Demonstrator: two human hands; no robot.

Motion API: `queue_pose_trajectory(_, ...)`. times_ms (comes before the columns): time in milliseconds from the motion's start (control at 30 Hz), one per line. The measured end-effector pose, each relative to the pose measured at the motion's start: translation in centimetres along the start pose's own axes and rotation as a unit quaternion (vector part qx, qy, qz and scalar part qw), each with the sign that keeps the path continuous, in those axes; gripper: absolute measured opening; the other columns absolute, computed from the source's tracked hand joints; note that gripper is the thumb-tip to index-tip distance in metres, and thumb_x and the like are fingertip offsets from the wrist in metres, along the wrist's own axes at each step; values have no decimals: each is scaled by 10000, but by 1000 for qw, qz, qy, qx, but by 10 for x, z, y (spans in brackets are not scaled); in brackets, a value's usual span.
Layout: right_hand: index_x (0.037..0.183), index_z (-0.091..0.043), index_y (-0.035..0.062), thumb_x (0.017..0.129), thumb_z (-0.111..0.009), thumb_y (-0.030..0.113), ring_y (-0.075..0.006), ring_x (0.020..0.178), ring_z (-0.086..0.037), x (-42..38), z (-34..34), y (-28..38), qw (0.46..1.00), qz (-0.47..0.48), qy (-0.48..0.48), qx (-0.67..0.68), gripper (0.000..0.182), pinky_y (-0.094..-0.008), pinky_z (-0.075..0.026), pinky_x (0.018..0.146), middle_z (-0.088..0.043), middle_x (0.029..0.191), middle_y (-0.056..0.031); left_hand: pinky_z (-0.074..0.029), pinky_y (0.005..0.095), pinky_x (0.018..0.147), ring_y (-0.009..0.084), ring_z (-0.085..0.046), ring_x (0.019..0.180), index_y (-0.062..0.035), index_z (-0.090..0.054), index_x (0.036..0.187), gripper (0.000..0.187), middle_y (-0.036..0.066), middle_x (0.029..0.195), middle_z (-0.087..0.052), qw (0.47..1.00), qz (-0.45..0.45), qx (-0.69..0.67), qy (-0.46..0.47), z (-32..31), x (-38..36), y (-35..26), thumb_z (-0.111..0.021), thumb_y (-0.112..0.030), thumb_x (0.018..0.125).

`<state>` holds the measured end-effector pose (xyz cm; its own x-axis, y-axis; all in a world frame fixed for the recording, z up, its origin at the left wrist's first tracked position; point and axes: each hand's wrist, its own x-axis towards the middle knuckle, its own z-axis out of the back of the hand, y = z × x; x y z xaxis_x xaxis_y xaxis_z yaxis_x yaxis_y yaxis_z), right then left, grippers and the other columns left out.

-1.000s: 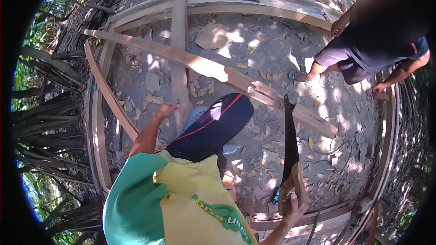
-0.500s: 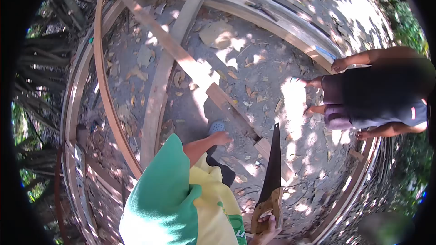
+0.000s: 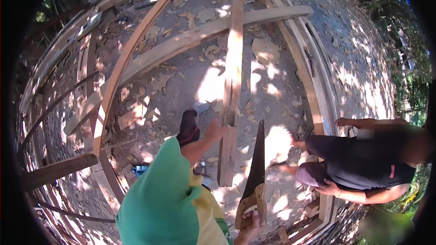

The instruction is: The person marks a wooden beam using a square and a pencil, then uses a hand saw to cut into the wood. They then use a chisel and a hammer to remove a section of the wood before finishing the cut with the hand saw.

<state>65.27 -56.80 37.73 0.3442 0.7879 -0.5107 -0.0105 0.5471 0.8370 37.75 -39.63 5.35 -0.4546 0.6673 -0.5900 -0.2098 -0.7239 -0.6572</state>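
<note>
Though its tilt is unclear, the saw (image 3: pixel 256 168) points lengthwise forward.

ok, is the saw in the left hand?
No, the right hand grips the saw, while the left hand is at the wooden beam.

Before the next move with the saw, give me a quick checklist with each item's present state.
1. Right hand closed around the handle of the saw: ok.
2. Saw blade apart from the notched beam: ok, ground shows between them.
3. Left hand firmly on the notched beam: cannot tell; the fingers reach its edge, but no firm grip shows.
4. Notched beam supported: cannot tell; it crosses over the diagonal beam, but what is under its near end is hidden.
5. Co-worker well clear of the blade: not ok, I'd say; a foot shows close beside it.
</note>
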Motion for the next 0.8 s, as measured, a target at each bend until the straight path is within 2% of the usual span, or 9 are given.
queue_pose_trajectory(33, 1104, -660, -41, 879, -691, 229, -204, 652, -629, 8, 15, 0, 1000, 6, 19, -4, 353, -333, -526, 614, -651, 739, -112, -411, 480, 1097, 424, -522, 1320, 20, -342, 1514, 1006, 281, 1467, -485, 999, 18, -45, -19, -28, -10, 45, -687, -624, 822)
queue_pose_trajectory(67, 1105, -657, -40, 880, -689, 229, -204, 655, -629, 15, 25, 1, 999, 14, 35, -15, 352, -335, -527, 617, -648, 738, -111, -394, 473, 1117, 428, -488, 1353, 70, -291, 1518, 1166, 314, 1471, -462, 990, 122, -52, 42, -29, -48, 47, -697, -718, 760)
queue_pose_trajectory(133, 1107, -651, -37, 881, -686, 228, -204, 662, -628, 36, 33, 7, 997, 27, 66, -34, 351, -339, -529, 623, -641, 737, -108, -339, 440, 1167, 419, -425, 1408, 143, -205, 1518, 1357, 354, 1493, -403, 973, 106, -143, 147, -61, -106, 98, -689, -819, 692)
queue_pose_trajectory(233, 1110, -641, -34, 883, -680, 228, -203, 673, -628, 66, 18, 12, 990, 40, 112, -76, 348, -345, -533, 633, -632, 735, -104, -330, 414, 1170, 372, -379, 1440, 118, -125, 1547, 1394, 329, 1526, -361, 933, 134, -247, 224, -109, -155, 138, -823, -699, 658)
queue_pose_trajectory(333, 1113, -632, -30, 885, -674, 227, -203, 683, -627, 88, -6, 10, 982, 55, 140, -116, 346, -351, -536, 643, -622, 733, -99, -325, 399, 1167, 353, -378, 1438, 102, -79, 1556, 1406, 322, 1530, -354, 873, 75, -436, 204, -135, -159, 148, -873, -620, 648)
queue_pose_trajectory(400, 1115, -626, -28, 887, -670, 227, -203, 690, -627, 97, -18, 7, 977, 61, 154, -133, 345, -355, -538, 649, -616, 732, -97, -329, 391, 1160, 343, -406, 1418, 56, -33, 1578, 1412, 298, 1526, -374, 894, 67, -405, 179, -152, -150, 161, -884, -580, 648)
queue_pose_trajectory(467, 1117, -619, -25, 888, -666, 227, -203, 697, -627, 102, -37, 9, 973, 73, 163, -145, 343, -359, -540, 656, -609, 731, -94, -334, 394, 1159, 342, -407, 1419, 35, -36, 1587, 1407, 285, 1528, -382, 909, 67, -369, 181, -114, -156, 139, -890, -566, 644)
queue_pose_trajectory(567, 1119, -610, -21, 890, -661, 226, -203, 707, -627, 105, -57, 10, 968, 84, 179, -152, 341, -366, -543, 666, -600, 729, -90, -340, 395, 1157, 344, -415, 1418, 6, -51, 1598, 1399, 279, 1534, -384, 926, 10, -353, 136, -139, -148, 156, -899, -550, 634)
queue_pose_trajectory(800, 1126, -588, -13, 895, -647, 225, -203, 731, -626, 118, -84, 29, 964, 82, 209, -145, 337, -380, -551, 689, -577, 725, -80, -327, 387, 1165, 346, -423, 1414, 9, -97, 1596, 1366, 281, 1539, -381, 921, 20, -360, 149, -96, -152, 187, -894, -548, 636)
